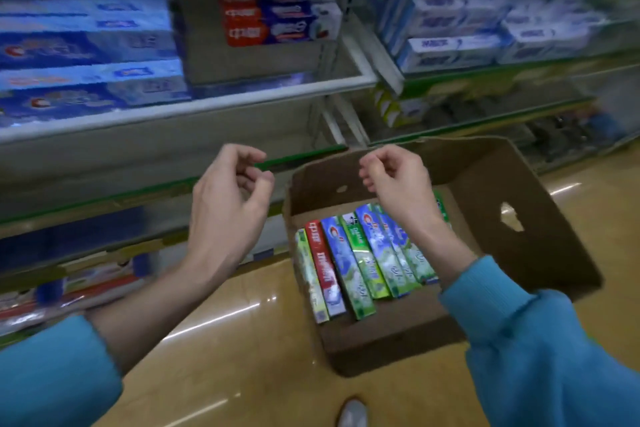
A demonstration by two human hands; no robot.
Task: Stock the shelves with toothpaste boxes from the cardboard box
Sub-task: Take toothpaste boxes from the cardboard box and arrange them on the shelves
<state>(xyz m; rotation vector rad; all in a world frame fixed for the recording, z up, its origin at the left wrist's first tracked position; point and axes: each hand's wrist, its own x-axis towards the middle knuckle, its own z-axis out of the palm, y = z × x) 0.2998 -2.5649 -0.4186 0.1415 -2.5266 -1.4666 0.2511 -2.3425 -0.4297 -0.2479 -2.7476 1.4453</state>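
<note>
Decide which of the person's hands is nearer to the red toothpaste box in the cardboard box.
Right. The right hand hovers above the cardboard box, up-right of the red toothpaste box; the left hand hangs outside it.

A shop aisle: tiered shelves (207,104) stacked with boxed toothpaste (277,17).

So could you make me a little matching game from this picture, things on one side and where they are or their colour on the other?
Things:
1. red toothpaste box
2. cardboard box
3. right hand
4. sleeve

Matches:
a. teal
b. empty, above the boxes
c. on the floor by the shelves
d. second from the left in the row

Pairs: 1-d, 2-c, 3-b, 4-a
</note>
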